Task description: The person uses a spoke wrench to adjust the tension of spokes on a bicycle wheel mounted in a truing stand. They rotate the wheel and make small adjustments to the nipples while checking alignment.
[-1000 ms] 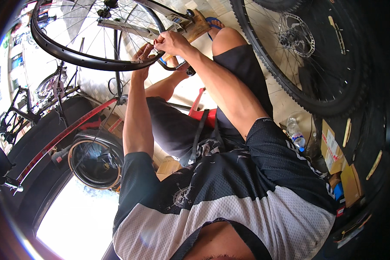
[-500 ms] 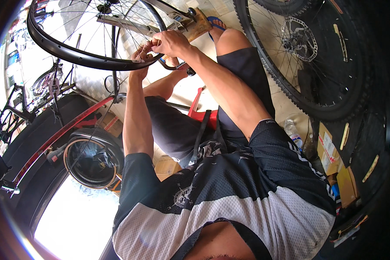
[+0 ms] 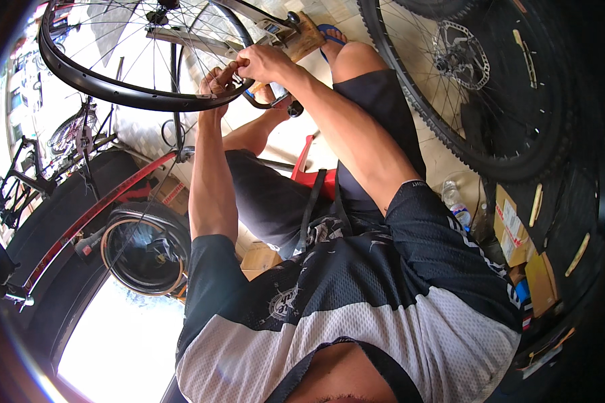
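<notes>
A bare black spoked wheel rim (image 3: 141, 95) hangs at the upper left in a metal stand (image 3: 269, 23) on a wooden base (image 3: 307, 41). At the rim's right side, my right hand (image 3: 262, 66) has its thumb and fingers pinched together among the spokes. My left hand (image 3: 216, 84) is just left of it, fingers curled at the inner edge of the rim, fingertips close to those of my right hand. What the two hands pinch is too small to make out.
A tyred wheel with a disc rotor (image 3: 464, 57) stands at the right, near a plastic bottle (image 3: 455, 201) and cardboard (image 3: 511, 228). Bike frames (image 3: 30, 174), a red bar (image 3: 101, 205) and stacked tyres (image 3: 141, 245) are at the left. A red seat (image 3: 312, 181) shows between my legs.
The rim has shifted slightly left. My fingers have moved a little at the same spot, with my left fingers more curled and my right hand still pinching.
</notes>
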Demonstrator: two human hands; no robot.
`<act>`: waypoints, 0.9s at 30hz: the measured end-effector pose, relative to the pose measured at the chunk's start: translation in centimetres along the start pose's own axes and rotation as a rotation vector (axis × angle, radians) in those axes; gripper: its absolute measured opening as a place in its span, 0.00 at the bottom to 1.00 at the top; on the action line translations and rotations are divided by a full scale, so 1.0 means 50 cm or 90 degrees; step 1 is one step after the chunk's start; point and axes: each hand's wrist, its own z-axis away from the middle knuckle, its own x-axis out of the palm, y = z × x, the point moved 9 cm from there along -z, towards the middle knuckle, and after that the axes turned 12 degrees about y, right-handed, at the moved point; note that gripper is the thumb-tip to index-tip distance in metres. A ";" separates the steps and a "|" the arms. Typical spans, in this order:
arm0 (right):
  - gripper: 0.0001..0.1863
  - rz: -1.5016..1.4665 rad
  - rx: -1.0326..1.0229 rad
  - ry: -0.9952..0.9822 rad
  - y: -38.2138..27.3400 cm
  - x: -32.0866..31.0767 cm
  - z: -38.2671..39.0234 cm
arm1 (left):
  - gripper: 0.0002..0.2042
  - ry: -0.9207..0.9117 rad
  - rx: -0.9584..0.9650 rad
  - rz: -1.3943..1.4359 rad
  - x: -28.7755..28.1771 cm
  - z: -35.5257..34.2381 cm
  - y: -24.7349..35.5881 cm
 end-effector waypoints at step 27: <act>0.18 -0.066 0.089 0.016 0.044 0.000 0.001 | 0.16 0.082 -0.013 -0.002 -0.027 0.025 -0.015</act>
